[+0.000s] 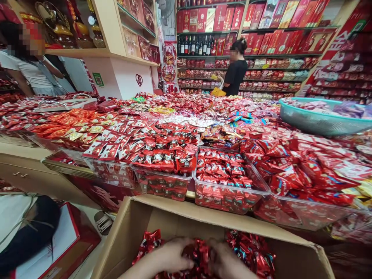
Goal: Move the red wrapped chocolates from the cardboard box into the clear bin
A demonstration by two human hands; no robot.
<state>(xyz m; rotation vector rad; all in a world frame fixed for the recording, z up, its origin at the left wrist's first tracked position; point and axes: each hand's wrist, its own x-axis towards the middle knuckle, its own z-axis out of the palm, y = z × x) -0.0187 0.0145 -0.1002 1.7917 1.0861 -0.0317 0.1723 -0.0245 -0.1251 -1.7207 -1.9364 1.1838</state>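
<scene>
An open cardboard box (139,217) stands low in front of me with red shiny wrapped candies (252,252) inside. My left hand (176,254) reaches in from the left, its fingers curled around a bunch of the candies. Facing it, my right hand (222,257) grips the same bunch from the right, slightly smeared by motion. Between the two hands red wrappers show. Just beyond the box's far flap sits a clear plastic bin (229,193) filled with similar red candies.
More clear bins (162,186) of packaged sweets cover the long display. A turquoise basin (322,126) rests on the right. A person in black (236,73) stands by the back shelves, another (26,66) at far left. Someone sits at lower left, beside a red-edged box (78,232).
</scene>
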